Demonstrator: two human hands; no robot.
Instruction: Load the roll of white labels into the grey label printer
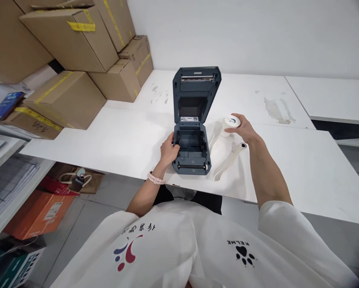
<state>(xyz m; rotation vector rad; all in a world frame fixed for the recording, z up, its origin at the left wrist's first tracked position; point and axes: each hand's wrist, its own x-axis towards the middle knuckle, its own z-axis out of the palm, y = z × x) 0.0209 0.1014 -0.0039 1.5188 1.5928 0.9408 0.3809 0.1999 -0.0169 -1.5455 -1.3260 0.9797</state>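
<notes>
A dark blue-grey label printer [193, 142] stands on the white table [116, 138] with its lid swung up and its roll bay showing. My left hand [169, 149] grips the printer's left side, fingers curled over the edge. My right hand [241, 127] is closed on a white label roll [229, 123], held just right of the printer above the table. A loose strip of white backing paper [227, 160] trails from the roll down toward the table's front edge.
Stacked cardboard boxes [74, 60] with yellow tape fill the table's back left. A phone [5, 106] rests on a shelf at the left. Orange boxes [38, 212] and a bag sit on the floor below. A second white table [332, 98] adjoins at right.
</notes>
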